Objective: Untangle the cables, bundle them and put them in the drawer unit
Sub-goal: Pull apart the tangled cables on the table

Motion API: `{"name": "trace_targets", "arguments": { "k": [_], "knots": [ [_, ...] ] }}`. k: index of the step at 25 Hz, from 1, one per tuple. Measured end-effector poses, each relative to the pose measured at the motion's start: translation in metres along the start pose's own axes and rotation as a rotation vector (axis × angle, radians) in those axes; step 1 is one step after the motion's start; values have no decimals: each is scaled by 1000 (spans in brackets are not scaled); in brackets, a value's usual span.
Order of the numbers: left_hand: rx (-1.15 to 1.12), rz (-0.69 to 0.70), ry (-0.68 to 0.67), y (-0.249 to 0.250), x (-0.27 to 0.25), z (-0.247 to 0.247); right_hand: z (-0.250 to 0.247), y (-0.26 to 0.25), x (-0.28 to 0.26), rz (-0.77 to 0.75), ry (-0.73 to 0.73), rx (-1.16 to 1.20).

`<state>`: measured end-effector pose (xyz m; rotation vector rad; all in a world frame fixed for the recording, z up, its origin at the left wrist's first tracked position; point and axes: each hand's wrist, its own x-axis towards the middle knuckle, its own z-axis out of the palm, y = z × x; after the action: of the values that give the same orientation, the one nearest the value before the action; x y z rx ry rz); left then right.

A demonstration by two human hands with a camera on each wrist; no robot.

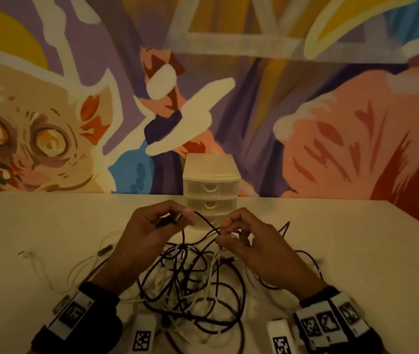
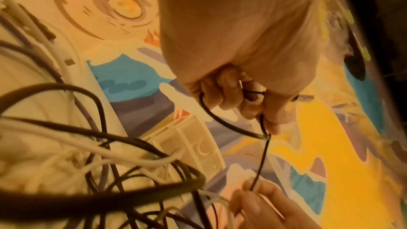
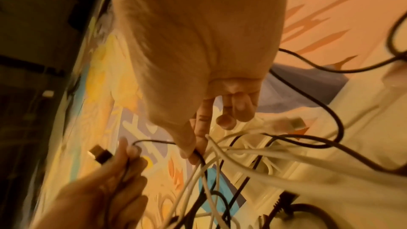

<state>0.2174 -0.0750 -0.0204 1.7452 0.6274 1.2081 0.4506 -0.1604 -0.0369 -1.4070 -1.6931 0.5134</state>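
On the pale tabletop [image 1: 50, 226], between both wrists, lies a loose tangle of thin dark cables and white cables [image 1: 190, 284], looped over each other, not bundled, spreading toward the near edge. Left hand [image 1: 149, 233] is raised just above the pile, fingers curled, pinching the dark rectangular plug end [image 3: 100, 153] of one thin dark cable [image 1: 204, 223]; from the left wrist camera the same cable makes a small loop under the curled fingers [image 2: 222, 91] and runs on to the other hand. Right hand [image 1: 249, 241] is also raised, thumb and forefinger pinching that dark cable further along where it meets the tangle; several white strands pass just beside its fingertips [image 3: 193, 156], and I cannot tell whether they are gripped too. Remaining right fingers hang loosely curled. Short taut span of dark cable runs between the two hands. Small translucent white plastic three-drawer unit [image 1: 211, 185] stands upright behind the hands at the back of the table, against the colourful painted mural wall [image 1: 331, 123]; all three drawers look closed. Both wrists wear dark straps with black-and-white marker tags [image 1: 327, 320]. One white cable [image 1: 85, 261] trails off left of the pile.
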Motion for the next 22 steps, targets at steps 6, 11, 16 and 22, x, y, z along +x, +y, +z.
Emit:
{"name": "trace_targets", "arguments": {
  "k": [6,11,16,22],
  "knots": [
    [-252,-9,202,0,5,-14,-7,19,36,8,-246,-491],
    [-427,-83,348,-8,11,-21,-27,17,45,39,-342,-805],
    [-417,-92,397,-15,13,-30,-35,-12,67,-146,127,-268],
    [-217,-160,348,-30,12,-37,-68,-57,86,-81,260,67]
  ]
}}
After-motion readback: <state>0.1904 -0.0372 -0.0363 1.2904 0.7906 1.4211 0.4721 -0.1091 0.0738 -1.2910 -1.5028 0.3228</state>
